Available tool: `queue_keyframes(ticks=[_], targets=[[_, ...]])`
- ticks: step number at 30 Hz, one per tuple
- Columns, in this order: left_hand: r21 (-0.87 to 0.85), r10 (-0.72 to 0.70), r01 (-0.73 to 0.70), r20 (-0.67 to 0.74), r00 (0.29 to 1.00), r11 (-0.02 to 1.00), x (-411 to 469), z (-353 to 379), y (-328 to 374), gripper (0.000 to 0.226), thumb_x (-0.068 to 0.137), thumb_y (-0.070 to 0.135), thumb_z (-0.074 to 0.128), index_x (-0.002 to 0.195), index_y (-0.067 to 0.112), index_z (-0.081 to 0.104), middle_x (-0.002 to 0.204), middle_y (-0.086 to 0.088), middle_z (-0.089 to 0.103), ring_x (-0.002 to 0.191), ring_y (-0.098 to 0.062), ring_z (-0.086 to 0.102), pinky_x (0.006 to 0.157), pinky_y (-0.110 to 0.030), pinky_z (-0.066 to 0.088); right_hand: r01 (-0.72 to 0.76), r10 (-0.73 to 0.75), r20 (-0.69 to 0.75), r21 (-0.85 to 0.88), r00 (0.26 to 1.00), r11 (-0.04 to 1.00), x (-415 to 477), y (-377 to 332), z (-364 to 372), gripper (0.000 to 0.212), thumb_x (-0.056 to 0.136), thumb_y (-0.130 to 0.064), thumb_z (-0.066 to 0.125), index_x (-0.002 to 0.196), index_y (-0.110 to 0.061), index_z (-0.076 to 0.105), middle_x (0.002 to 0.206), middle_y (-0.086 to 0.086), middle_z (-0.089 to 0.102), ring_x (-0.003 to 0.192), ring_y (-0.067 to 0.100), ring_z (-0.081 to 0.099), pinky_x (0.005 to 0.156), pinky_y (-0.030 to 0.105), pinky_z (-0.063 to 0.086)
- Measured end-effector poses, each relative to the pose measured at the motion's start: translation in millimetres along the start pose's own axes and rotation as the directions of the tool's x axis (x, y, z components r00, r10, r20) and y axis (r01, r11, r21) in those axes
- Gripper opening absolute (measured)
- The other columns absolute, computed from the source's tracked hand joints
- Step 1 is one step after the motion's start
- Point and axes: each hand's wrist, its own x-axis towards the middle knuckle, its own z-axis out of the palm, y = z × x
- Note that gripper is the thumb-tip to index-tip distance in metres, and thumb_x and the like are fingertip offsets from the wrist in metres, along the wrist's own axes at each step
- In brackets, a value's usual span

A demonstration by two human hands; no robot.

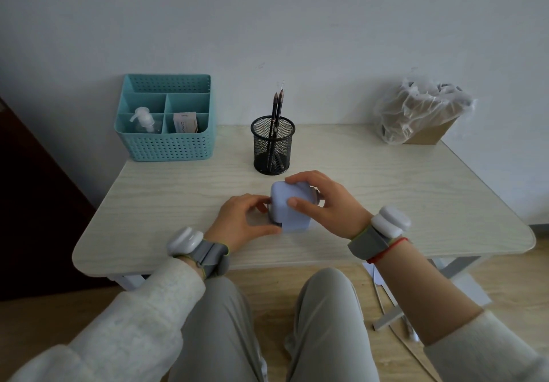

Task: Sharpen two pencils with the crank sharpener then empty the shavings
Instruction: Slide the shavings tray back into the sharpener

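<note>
1. Pale lilac plastic is what the fingers meet: the right hand (323, 203) wraps over the top and right side of the one sharpener (292, 209), thumb pressed on its near face, fingers curled over the far top edge and clamped on the body.
2. At the sharpener's lower left end, the left hand (240, 221) pinches with thumb and forefinger closed together; what they grip is hidden behind them.
3. Lying at the centre of the frame, the sharpener sits on the table (416, 191) with its long axis running left to right across the picture. A bit of dark fitting shows at its left end; the right end is covered by the right hand.
4. Each wrist carries one grey strap with a white pod, two in all, and the right wrist also has a red string.
5. Two pencils (276, 117) stand nearly upright, tips up, in one black mesh cup (271, 147) just behind the sharpener, apart from it.
6. One teal basket (166, 141) in the upper left of the tabletop holds one pump bottle (144, 120) and one small box (185, 122), in separate front compartments.
7. One bin lined with a clear bag (416, 111) stands at the table's upper right corner.
</note>
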Motion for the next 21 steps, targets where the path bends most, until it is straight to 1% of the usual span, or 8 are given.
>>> queue_keyframes(ticks=[3, 8, 13, 17, 21], targets=[[0.0, -0.002, 0.002, 0.001, 1.0, 1.0, 0.1, 3.4, 3.2, 0.055, 0.064, 0.033, 0.081, 0.113, 0.02, 0.059, 0.105, -0.002, 0.064, 0.1, -0.02, 0.055, 0.093, -0.039, 0.043, -0.002, 0.002, 0.001, 0.006, 1.0, 1.0, 0.2, -0.1, 0.1, 0.035, 0.085, -0.031, 0.06, 0.119, -0.021, 0.056, 0.121, 0.0, 0.056, 0.105, 0.019, 0.054, 0.089, 0.04, 0.048], [-0.008, 0.004, -0.004, -0.006, 1.0, 1.0, -0.8, 4.1, 5.7, 0.054, 0.064, 0.032, 0.081, 0.112, 0.019, 0.06, 0.104, -0.003, 0.065, 0.099, -0.019, 0.056, 0.091, -0.036, 0.044, 0.006, -0.006, -0.013, 0.012, 1.0, 1.0, -0.2, 0.0, 1.4, 0.034, 0.085, -0.029, 0.061, 0.118, -0.022, 0.055, 0.119, -0.003, 0.055, 0.105, 0.014, 0.053, 0.088, 0.036, 0.048], [0.012, 0.008, -0.009, 0.021, 1.0, 1.0, -0.4, 5.1, 5.9, 0.055, 0.066, 0.033, 0.079, 0.115, 0.018, 0.057, 0.106, -0.005, 0.063, 0.101, -0.022, 0.055, 0.093, -0.043, 0.044, -0.003, 0.003, -0.018, 0.029, 1.0, 1.0, -1.3, 0.1, 2.2, 0.033, 0.086, -0.029, 0.06, 0.118, -0.023, 0.055, 0.119, -0.003, 0.054, 0.106, 0.015, 0.053, 0.089, 0.035, 0.048], [0.019, -0.001, 0.0, 0.042, 0.999, 1.0, -1.0, 4.4, 4.5, 0.057, 0.067, 0.032, 0.078, 0.118, 0.019, 0.055, 0.108, -0.006, 0.061, 0.103, -0.022, 0.054, 0.093, -0.044, 0.044, -0.009, 0.009, -0.011, 0.016, 1.0, 1.0, -0.1, -0.3, 1.5, 0.033, 0.086, -0.029, 0.059, 0.118, -0.024, 0.054, 0.121, -0.002, 0.054, 0.105, 0.015, 0.052, 0.087, 0.03, 0.046], [0.042, 0.005, -0.007, 0.044, 0.999, 0.999, -0.5, 4.5, 5.5, 0.059, 0.067, 0.033, 0.078, 0.12, 0.02, 0.053, 0.112, -0.006, 0.058, 0.105, -0.021, 0.051, 0.094, -0.038, 0.043, -0.001, 0.001, -0.004, -0.005, 1.0, 1.0, 0.4, 0.2, -0.1, 0.034, 0.086, -0.029, 0.059, 0.119, -0.024, 0.054, 0.123, -0.002, 0.054, 0.106, 0.015, 0.052, 0.086, 0.024, 0.043]])
